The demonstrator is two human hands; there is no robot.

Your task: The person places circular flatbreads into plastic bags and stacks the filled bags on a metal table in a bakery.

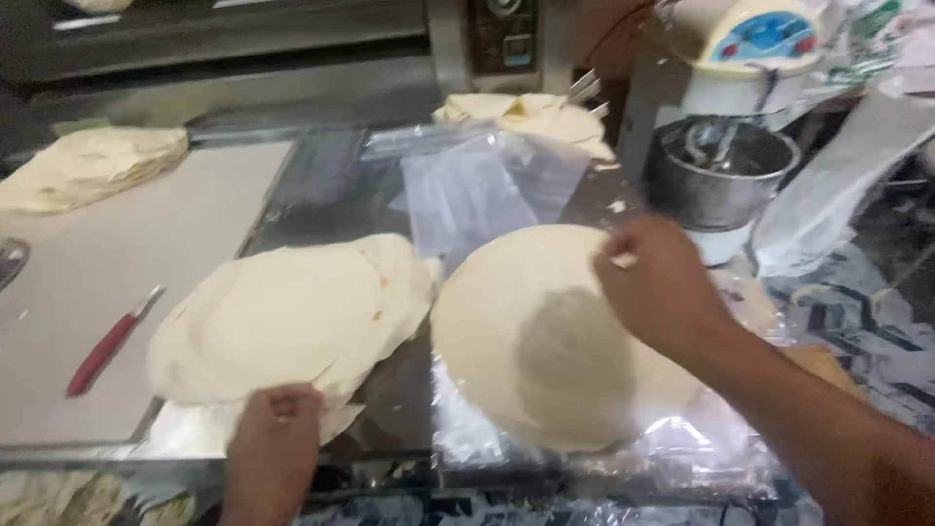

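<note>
Head view, looking down at a dark, shiny tabletop (390,409) with two groups of pale round flatbreads in the middle.

Right hand (654,284): lies palm down on the far right edge of the single flatbread (531,331). Fingers curled over the rim and touching the dough; whether they pinch it or only press on it cannot be told, since the fingertips are blurred. This flatbread lies flat on a sheet of clear plastic (682,448) at the front right of the tabletop, the hand's shadow falling across its centre.

Left hand (273,443): at the near edge of the stack of flatbreads (292,317), fingers bent and closed onto the lowest edge of the stack. The stack lies just left of the single flatbread; the two rims are close together, contact not clear.

Surroundings:
- Clear plastic bags (477,190) lie behind the two groups, spread flat.
- A light-coloured board (146,244) covers the left part of the tabletop; a red-handled knife (105,346) lies on it, well apart from the left hand.
- Another pile of flatbreads (88,166) at the far left, and a further pile (531,115) at the back centre.
- A stand mixer (750,58) with a metal bowl (716,175) at the back right, near the right hand but not touching it.
- An oven front (243,49) runs along the back
</note>
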